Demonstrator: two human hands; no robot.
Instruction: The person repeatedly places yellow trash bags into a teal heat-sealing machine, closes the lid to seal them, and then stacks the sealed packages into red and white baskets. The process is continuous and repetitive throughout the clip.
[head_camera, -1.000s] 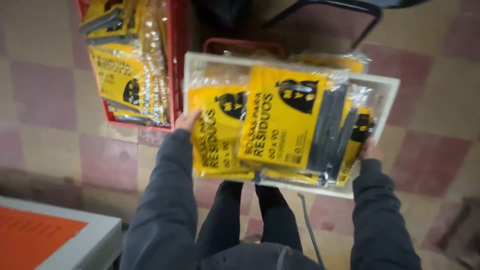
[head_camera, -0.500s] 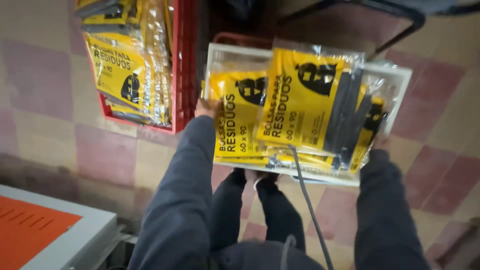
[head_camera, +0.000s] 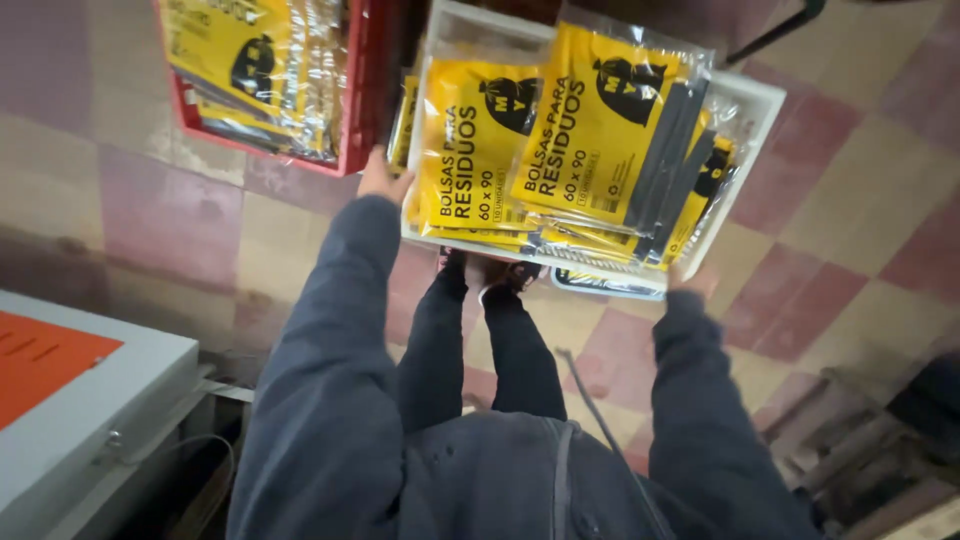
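Observation:
I carry a white plastic crate (head_camera: 752, 100) in front of me, above a tiled floor. It is piled with yellow-and-black packs of bags in clear wrap (head_camera: 590, 130). My left hand (head_camera: 382, 180) grips the crate's left rim. My right hand (head_camera: 688, 280) holds the near right corner, mostly hidden under the crate. Both arms wear dark sleeves, and my dark trousers and shoes (head_camera: 490, 275) show below the crate.
A red crate (head_camera: 360, 110) with more yellow packs stands on the floor at upper left, close beside the white crate. A grey machine with an orange top (head_camera: 60, 390) is at lower left. Dark wooden clutter (head_camera: 880, 450) lies at lower right.
The white crate has shifted right and upward in view, closer to the red crate, as I stepped forward. Both hands keep the same grip on it.

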